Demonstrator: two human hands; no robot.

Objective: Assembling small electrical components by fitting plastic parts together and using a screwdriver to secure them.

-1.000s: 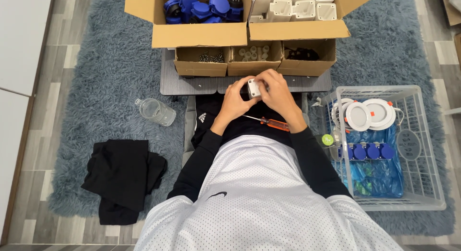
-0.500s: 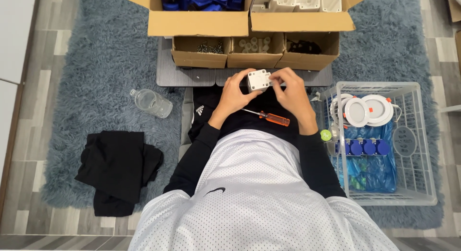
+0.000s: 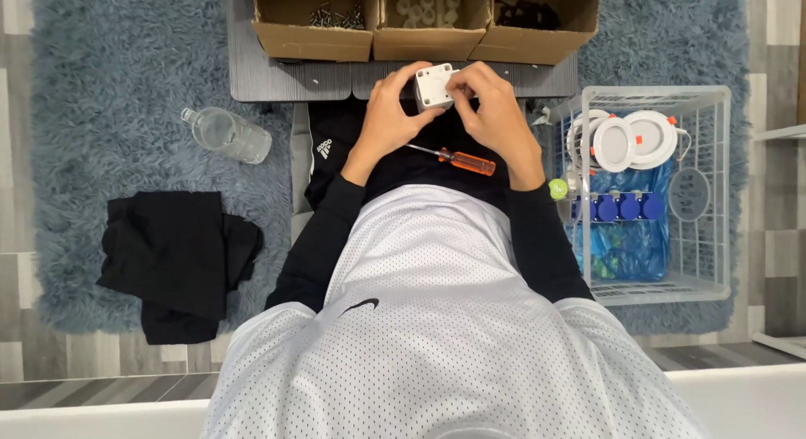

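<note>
Both hands meet over the lap on a small white square box (image 3: 434, 86), a plastic housing with rounded corners. The left hand (image 3: 388, 120) cups it from the side and below, fingers curled closed around its edge; the right hand (image 3: 491, 112) pinches at its near corner with thumb and forefinger, so both grips are closed on the box. It sits just in front of the grey surface (image 3: 290, 80) that carries three open cardboard boxes: one with screws (image 3: 336, 18), one with small white caps (image 3: 426, 2), one with dark parts (image 3: 526, 15).

An orange-handled screwdriver (image 3: 453, 159) lies loose across the dark trousers below the hands, touching neither. It could roll off the thigh onto the shaggy blue rug (image 3: 109, 86) if the legs shift. Any small part worked free of the housing would likely vanish in that pile; whether one is between the right fingertips I cannot tell.

A clear plastic bottle (image 3: 227, 134) lies on the rug to the left, near a black cloth (image 3: 175, 258). To the right stands a white wire basket (image 3: 714, 187) holding round white lamps (image 3: 634, 138) and blue parts (image 3: 620, 207).
</note>
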